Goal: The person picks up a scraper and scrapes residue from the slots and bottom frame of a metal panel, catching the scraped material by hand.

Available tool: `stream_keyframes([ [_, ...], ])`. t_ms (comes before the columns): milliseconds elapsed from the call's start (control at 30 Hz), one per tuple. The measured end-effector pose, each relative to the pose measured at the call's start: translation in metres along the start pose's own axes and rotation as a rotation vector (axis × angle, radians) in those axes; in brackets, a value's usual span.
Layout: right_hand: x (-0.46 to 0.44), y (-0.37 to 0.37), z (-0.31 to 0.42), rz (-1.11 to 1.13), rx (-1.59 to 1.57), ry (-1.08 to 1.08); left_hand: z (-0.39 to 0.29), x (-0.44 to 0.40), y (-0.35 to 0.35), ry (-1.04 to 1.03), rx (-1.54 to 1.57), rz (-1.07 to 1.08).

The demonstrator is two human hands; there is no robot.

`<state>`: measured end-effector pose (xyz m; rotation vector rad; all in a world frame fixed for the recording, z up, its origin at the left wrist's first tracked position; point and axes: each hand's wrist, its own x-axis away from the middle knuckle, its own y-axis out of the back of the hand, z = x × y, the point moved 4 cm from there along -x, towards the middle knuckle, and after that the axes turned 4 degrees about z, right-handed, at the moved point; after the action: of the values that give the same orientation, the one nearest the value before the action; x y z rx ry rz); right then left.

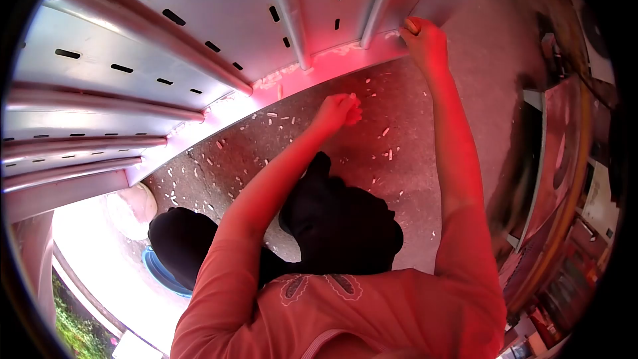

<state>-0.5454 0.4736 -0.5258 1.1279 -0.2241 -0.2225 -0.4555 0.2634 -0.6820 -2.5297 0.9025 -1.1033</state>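
Note:
A large metal panel [226, 26] with raised ribs and rows of slots fills the upper left. Pale residue lies along its lower edge strip [292, 83]. At the right end of that strip, my right hand [425, 38] is closed, its fingertips against the edge on something too hidden to name. My left hand [337, 112] is held below the strip, apart from it, with curled fingers. Small pale bits show at its fingertips, too small to name.
Many small white pieces [391, 154] are scattered on the concrete floor [412, 193]. My dark-clothed knees are below my hands. A blue basin [161, 272] and a pale rounded object [133, 211] are at the left. Metal parts and shelving stand along the right side.

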Motion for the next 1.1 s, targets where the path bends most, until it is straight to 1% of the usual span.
stream_keyframes([
  [100,0.007,0.002,-0.003,0.009,-0.271,0.026,-0.005,-0.009,-0.010,0.117,0.259,-0.017],
  [200,0.013,-0.001,-0.016,0.064,-0.555,0.034,-0.003,-0.020,-0.023,0.130,0.582,0.019],
  [300,0.017,0.007,-0.020,0.122,-0.443,0.125,0.004,-0.042,-0.029,0.095,0.768,0.018],
  [400,0.020,0.004,-0.027,0.228,-0.485,0.163,0.006,-0.058,-0.037,0.027,0.902,0.011],
  [500,0.021,0.006,-0.021,0.171,-0.600,0.198,0.005,-0.071,-0.046,-0.005,1.009,0.022],
  [600,0.026,-0.001,-0.025,0.373,-0.591,0.249,0.002,-0.080,-0.055,-0.012,1.108,0.019],
  [700,0.038,0.017,-0.011,0.571,-0.607,0.204,-0.010,-0.079,-0.059,-0.053,1.120,-0.038],
  [800,0.030,0.017,-0.011,0.383,-0.606,0.169,-0.007,-0.082,-0.059,-0.046,1.196,0.028],
  [900,0.026,0.010,-0.017,0.369,-0.460,0.231,-0.006,-0.083,-0.057,-0.034,1.210,0.057],
  [1000,0.042,0.025,-0.008,0.333,-0.442,0.306,-0.003,-0.077,-0.050,0.005,1.105,-0.021],
  [1100,0.027,0.020,-0.046,0.330,-0.655,0.190,0.000,-0.075,-0.046,0.003,1.030,-0.024],
])
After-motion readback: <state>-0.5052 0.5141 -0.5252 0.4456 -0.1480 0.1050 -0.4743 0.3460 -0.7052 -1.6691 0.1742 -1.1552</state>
